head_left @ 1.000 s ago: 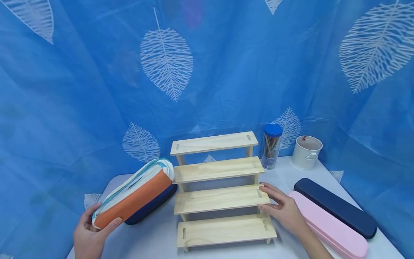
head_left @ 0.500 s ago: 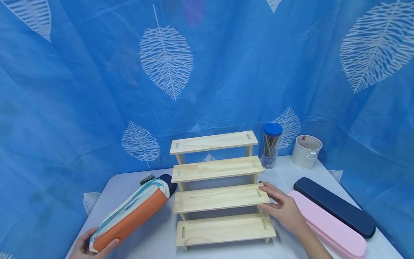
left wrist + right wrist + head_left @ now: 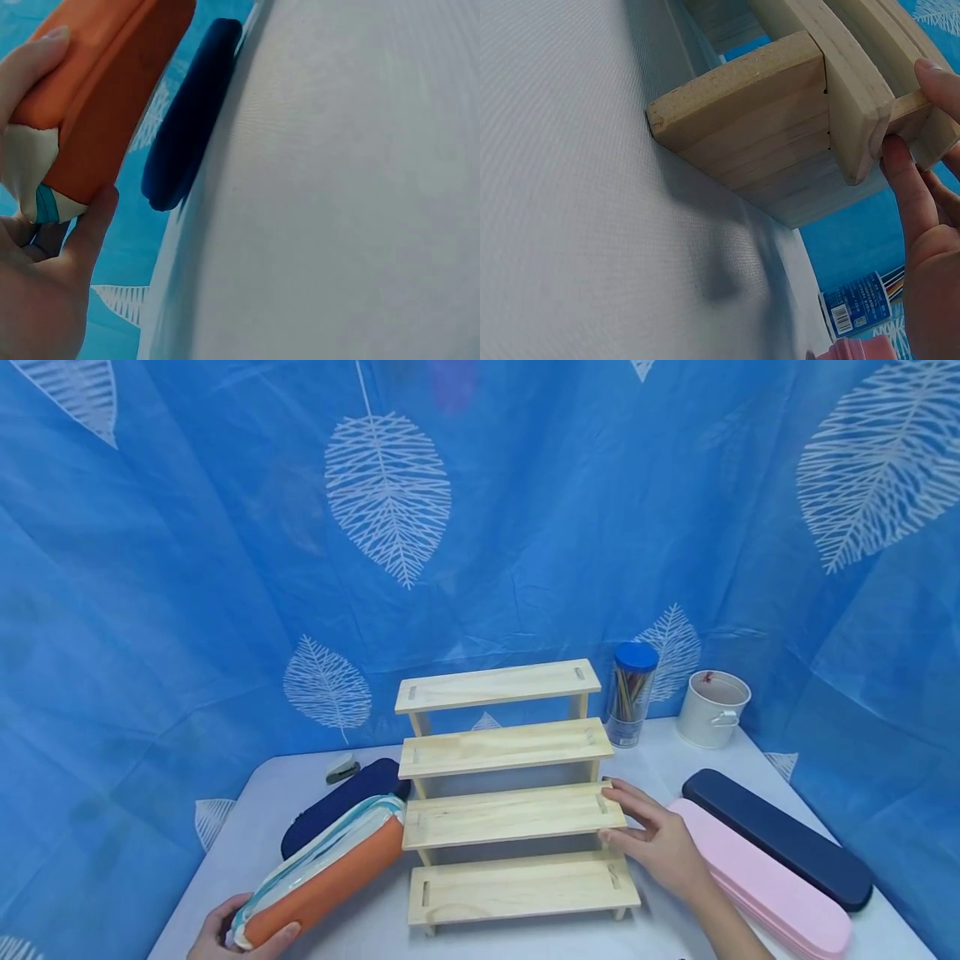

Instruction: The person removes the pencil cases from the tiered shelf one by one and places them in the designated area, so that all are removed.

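In the head view, my left hand (image 3: pixel 243 935) grips the near end of an orange and white pencil case (image 3: pixel 333 881) with teal trim. The left wrist view shows this pencil case (image 3: pixel 120 90) raised off the tabletop, thumb on one side and fingers on the other. A stepped wooden shelf (image 3: pixel 510 817) with several tiers stands mid-table, right of the case. My right hand (image 3: pixel 663 843) holds the right end of its second tier from the bottom. From the right wrist, the fingers (image 3: pixel 907 180) pinch that board's end near the shelf's side panel (image 3: pixel 757 127).
A navy pencil case (image 3: pixel 341 806) and a small stapler-like object (image 3: pixel 342 768) lie behind the orange case. To the right lie a pink case (image 3: pixel 757 877) and a dark blue case (image 3: pixel 776 839). A blue-lidded tube of pencils (image 3: pixel 630 693) and a white bucket (image 3: pixel 712 710) stand behind.
My left hand has lowered the orange and white pencil case toward the table, then shifted it slightly right, uncovering the navy case and the small object behind. The right hand stays on the shelf.
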A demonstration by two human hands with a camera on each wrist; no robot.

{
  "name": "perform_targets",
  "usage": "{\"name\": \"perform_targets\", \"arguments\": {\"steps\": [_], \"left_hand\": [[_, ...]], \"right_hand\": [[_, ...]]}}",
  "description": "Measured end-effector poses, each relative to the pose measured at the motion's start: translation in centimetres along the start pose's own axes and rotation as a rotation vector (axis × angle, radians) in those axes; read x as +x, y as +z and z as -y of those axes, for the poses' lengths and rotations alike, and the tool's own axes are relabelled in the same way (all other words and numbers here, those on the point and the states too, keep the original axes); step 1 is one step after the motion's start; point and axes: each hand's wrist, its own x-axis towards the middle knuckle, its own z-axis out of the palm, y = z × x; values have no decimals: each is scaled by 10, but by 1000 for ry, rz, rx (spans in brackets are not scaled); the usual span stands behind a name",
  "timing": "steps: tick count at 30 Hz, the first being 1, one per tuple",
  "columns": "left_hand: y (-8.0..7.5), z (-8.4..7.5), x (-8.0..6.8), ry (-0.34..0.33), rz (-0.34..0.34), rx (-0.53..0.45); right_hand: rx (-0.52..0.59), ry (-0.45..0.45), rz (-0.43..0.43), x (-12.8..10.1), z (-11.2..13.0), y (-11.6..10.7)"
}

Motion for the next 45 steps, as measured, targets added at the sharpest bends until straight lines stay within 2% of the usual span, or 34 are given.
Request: {"name": "perform_targets", "arguments": {"steps": [2, 4, 9, 11, 15, 22, 27, 35, 42, 45], "left_hand": [[2, 0, 0, 10, -1, 32], [5, 0, 0, 32, -9, 112], [16, -3, -3, 92, -60, 239], [21, -5, -4, 108, -83, 246], [27, -7, -4, 111, -84, 235], [30, -4, 1, 127, -43, 176], [31, -2, 2, 124, -34, 206], [27, -1, 5, 155, 57, 290], [17, -6, 7, 187, 167, 456], [13, -8, 8, 199, 216, 480]], "right_hand": [[0, -4, 2, 0, 1, 0], [-4, -5, 3, 1, 1, 0], [-20, -5, -2, 1, 2, -1], [-22, -3, -5, 0, 3, -1], [-26, -9, 3, 0, 1, -1], [-30, -10, 2, 0, 1, -1], [5, -2, 5, 0, 2, 0], [-12, 1, 0, 1, 2, 0], [-37, 7, 1, 2, 3, 0], [-43, -4, 10, 1, 3, -1]]}}
